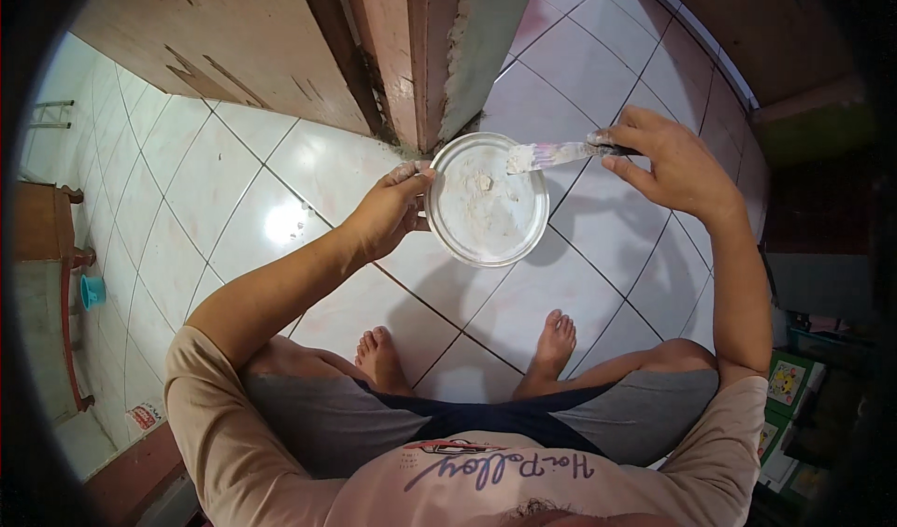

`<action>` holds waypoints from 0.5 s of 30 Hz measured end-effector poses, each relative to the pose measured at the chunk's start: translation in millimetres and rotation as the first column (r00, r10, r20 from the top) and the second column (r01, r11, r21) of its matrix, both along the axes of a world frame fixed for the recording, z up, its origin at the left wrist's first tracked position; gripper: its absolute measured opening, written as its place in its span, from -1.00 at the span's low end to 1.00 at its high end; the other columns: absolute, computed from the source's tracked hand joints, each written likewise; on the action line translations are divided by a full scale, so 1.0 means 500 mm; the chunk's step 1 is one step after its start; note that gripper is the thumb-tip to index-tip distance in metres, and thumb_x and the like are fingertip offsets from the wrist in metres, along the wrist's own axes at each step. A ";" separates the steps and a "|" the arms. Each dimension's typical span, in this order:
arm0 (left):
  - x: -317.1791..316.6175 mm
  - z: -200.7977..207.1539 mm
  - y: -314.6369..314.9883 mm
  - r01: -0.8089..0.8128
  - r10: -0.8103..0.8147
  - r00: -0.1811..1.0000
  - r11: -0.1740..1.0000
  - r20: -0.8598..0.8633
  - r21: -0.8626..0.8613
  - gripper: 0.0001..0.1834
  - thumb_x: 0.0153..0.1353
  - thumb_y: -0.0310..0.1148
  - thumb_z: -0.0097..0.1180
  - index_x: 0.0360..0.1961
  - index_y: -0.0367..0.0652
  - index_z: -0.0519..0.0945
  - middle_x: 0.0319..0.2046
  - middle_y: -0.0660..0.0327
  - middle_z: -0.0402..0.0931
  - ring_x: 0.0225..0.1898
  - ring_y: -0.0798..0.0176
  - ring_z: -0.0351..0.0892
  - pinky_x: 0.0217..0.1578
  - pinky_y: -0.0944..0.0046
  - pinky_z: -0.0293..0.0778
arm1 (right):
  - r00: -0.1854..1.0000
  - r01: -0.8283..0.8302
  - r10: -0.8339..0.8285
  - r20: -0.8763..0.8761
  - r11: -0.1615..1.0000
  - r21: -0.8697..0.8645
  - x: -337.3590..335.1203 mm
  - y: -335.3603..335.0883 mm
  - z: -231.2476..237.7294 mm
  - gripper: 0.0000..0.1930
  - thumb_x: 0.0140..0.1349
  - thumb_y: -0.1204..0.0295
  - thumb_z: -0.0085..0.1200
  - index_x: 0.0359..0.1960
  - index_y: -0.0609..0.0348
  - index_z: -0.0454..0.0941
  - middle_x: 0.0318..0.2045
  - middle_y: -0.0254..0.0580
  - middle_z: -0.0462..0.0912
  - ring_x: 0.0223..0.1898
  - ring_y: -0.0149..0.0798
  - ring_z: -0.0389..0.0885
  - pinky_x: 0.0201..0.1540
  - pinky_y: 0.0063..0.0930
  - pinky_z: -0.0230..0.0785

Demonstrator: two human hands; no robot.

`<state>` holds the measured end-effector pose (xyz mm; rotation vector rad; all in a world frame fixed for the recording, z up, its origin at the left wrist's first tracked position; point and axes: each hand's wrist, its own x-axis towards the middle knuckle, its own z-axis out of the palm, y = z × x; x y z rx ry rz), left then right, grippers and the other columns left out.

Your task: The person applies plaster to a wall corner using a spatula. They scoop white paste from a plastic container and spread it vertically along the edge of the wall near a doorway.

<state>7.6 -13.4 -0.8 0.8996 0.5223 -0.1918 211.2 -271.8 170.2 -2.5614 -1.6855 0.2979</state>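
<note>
Lid [491,233] is held at the centre of the frame, its left rim gripped by the left hand [394,202]. A smeared scraper [561,155] is gripped at its handle by the right hand [671,160], right of centre; its blade is held over the lid's upper right, though contact cannot be told. A small lump [485,182] is carried near the lid's middle.

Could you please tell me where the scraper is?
The scraper is right of centre in the head view, in the right hand, partly over the white lid.
</note>
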 end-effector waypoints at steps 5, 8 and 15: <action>-0.003 -0.001 -0.001 -0.028 0.028 1.000 0.998 0.013 0.050 -0.78 0.46 -0.22 -0.06 0.00 -0.03 0.50 -0.11 0.32 0.57 -0.14 0.33 0.62 -0.05 0.09 0.59 | 0.999 0.032 -0.032 0.001 0.999 -0.016 0.008 -0.032 -0.029 -0.68 0.24 0.30 0.15 -0.02 0.17 0.62 -0.27 -0.11 0.55 -0.18 -0.03 0.53 -0.07 -0.18 0.40; -0.005 -0.001 -0.001 -0.027 0.025 0.999 0.997 0.025 0.071 -0.74 0.47 -0.19 -0.06 0.03 -0.05 0.51 -0.09 0.31 0.58 -0.12 0.32 0.63 -0.05 0.10 0.59 | 1.000 0.004 -0.006 -0.030 0.999 -0.043 0.006 -0.042 -0.049 -0.67 0.24 0.31 0.14 -0.01 0.17 0.61 -0.25 -0.10 0.56 -0.14 -0.04 0.52 -0.02 -0.18 0.39; -0.005 0.003 -0.006 -0.003 -0.002 0.999 0.993 0.036 0.119 -0.64 0.47 -0.13 -0.05 0.09 -0.13 0.53 -0.09 0.25 0.62 -0.11 0.31 0.65 -0.07 0.09 0.60 | 0.998 0.012 -0.008 0.066 0.998 -0.060 -0.001 -0.057 -0.086 -0.68 0.24 0.33 0.14 0.02 0.11 0.62 -0.20 -0.14 0.58 -0.11 -0.07 0.52 0.09 -0.20 0.34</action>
